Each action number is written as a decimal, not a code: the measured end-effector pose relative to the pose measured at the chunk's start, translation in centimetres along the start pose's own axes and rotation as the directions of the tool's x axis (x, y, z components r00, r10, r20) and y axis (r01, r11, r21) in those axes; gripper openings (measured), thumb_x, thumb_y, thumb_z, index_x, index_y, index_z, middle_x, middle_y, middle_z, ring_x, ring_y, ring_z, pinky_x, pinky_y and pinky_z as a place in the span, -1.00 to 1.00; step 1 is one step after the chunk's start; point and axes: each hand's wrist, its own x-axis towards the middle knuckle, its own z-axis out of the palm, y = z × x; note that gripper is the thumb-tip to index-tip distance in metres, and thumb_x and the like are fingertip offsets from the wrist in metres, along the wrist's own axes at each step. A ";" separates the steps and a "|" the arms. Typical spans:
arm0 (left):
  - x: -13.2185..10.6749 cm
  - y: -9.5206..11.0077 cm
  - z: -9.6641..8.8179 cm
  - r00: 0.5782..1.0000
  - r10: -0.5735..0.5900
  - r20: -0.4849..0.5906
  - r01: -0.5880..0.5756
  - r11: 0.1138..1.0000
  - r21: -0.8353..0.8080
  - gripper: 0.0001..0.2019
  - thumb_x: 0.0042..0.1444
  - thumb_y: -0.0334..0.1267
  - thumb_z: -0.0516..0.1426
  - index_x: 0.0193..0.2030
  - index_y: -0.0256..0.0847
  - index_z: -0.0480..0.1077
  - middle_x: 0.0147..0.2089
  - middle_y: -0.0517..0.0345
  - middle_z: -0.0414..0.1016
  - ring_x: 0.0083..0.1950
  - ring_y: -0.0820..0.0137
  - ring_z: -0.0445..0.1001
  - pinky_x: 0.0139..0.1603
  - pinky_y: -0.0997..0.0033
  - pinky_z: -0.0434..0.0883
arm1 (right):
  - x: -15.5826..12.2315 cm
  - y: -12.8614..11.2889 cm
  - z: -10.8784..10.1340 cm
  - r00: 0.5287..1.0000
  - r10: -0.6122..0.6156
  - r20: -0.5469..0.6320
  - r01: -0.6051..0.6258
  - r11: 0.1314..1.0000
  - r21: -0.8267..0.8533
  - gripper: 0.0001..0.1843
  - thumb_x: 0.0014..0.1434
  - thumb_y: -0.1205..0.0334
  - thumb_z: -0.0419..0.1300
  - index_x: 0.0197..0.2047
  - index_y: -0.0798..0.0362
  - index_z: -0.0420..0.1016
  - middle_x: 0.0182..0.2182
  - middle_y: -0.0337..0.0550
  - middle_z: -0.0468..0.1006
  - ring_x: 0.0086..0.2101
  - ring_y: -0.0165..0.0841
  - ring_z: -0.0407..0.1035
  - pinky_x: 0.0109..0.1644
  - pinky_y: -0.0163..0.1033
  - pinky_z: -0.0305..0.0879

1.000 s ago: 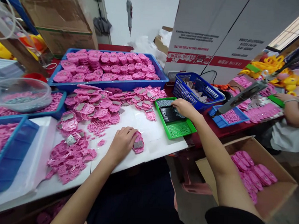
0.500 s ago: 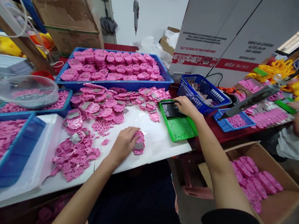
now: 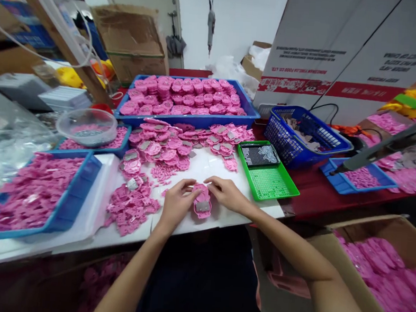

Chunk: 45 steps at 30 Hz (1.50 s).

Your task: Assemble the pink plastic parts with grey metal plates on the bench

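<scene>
On the white table top in front of me lies a pink plastic casing (image 3: 202,207) with a grey metal plate across its lower half. My left hand (image 3: 178,202) grips the casing's left and upper edge between thumb and fingers. At the casing's upper right, my right hand (image 3: 226,193) has thumb and forefinger pinched together; whatever is between them is too small to make out. Left of my hands is a heap of loose pink pieces (image 3: 133,210), and behind it a pile of casings with metal plates (image 3: 159,145). The green tray (image 3: 269,181) with a black perforated insert (image 3: 260,155) stands to the right.
A blue tray (image 3: 187,121) of stacked pink casings stands at the back. Blue bins (image 3: 77,189) of pink parts are at left, with a clear bowl (image 3: 87,126). A blue basket (image 3: 284,137), an electric screwdriver (image 3: 383,147) and an open carton (image 3: 331,229) are right; another screwdriver (image 3: 210,30) hangs behind.
My right hand has left the black insert in the green tray and come to the casing's upper right edge. My left hand stays at the casing. The view has swung left.
</scene>
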 end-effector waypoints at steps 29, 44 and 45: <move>-1.9 0.0 -2.9 0.993 -0.056 -0.100 0.037 0.982 -0.187 -0.68 0.30 -0.03 0.17 0.06 -0.18 0.46 -0.10 0.06 0.59 -0.13 0.39 0.56 -0.07 0.44 0.47 | 12.1 -1.5 2.4 0.918 -0.391 0.073 0.387 0.920 0.063 -0.89 0.24 0.25 0.27 -0.26 0.11 0.58 -0.40 -0.20 0.58 -0.39 -0.41 0.38 -0.24 -0.31 0.29; -1.9 0.1 -3.1 0.998 -0.003 0.070 0.005 1.000 -0.031 -0.76 0.30 -0.16 0.14 0.01 -0.18 0.49 -0.10 0.07 0.63 -0.12 0.33 0.59 -0.06 0.39 0.48 | 11.4 -1.7 3.7 0.896 -0.392 0.209 0.407 0.913 -0.032 -0.79 0.32 0.25 0.22 -0.06 0.10 0.64 -0.27 -0.09 0.63 -0.30 -0.33 0.46 -0.17 -0.25 0.32; -2.1 0.5 -3.2 0.992 0.015 0.126 -0.019 0.999 0.029 -0.78 0.29 -0.19 0.14 0.00 -0.17 0.51 -0.07 0.08 0.64 -0.10 0.32 0.59 -0.02 0.38 0.47 | 11.4 -1.8 3.9 0.880 -0.407 0.245 0.426 0.904 -0.027 -0.78 0.33 0.22 0.23 -0.04 0.09 0.64 -0.24 -0.07 0.62 -0.26 -0.32 0.46 -0.13 -0.23 0.33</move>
